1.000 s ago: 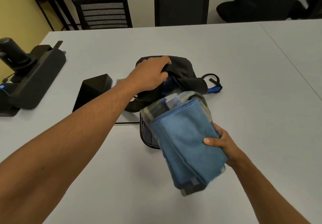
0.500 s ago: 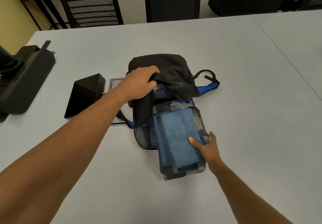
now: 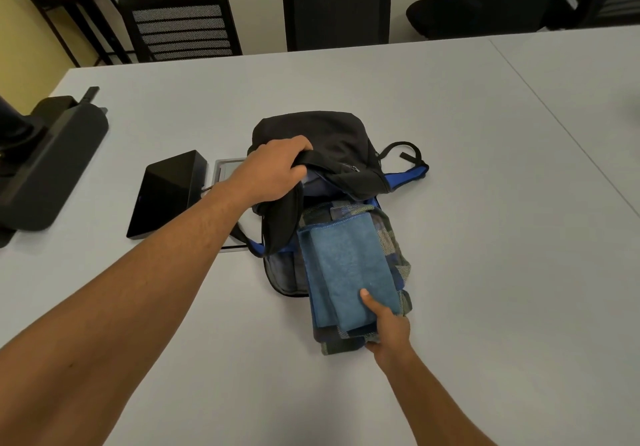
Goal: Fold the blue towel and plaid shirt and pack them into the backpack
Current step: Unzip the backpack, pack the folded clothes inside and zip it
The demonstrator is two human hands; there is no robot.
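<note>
A black backpack (image 3: 329, 137) with blue trim lies on the grey table, its opening toward me. My left hand (image 3: 273, 168) grips the black front flap and holds it up. The folded blue towel (image 3: 349, 265) lies on top of the folded plaid shirt (image 3: 394, 251). The far end of this stack is inside the backpack's mouth, the near end sticks out over the table. My right hand (image 3: 388, 327) grips the stack's near end, thumb on the towel, fingers underneath the shirt.
A black wedge-shaped box (image 3: 166, 192) and a flat grey panel (image 3: 228, 168) lie left of the backpack. A dark device (image 3: 48, 161) sits at the table's left edge. Chairs (image 3: 180, 22) stand beyond the far edge. A table seam (image 3: 561, 126) runs on the right.
My right hand lowered the towel-and-shirt stack and pushed its far end into the backpack's opening. My left hand kept its hold on the flap.
</note>
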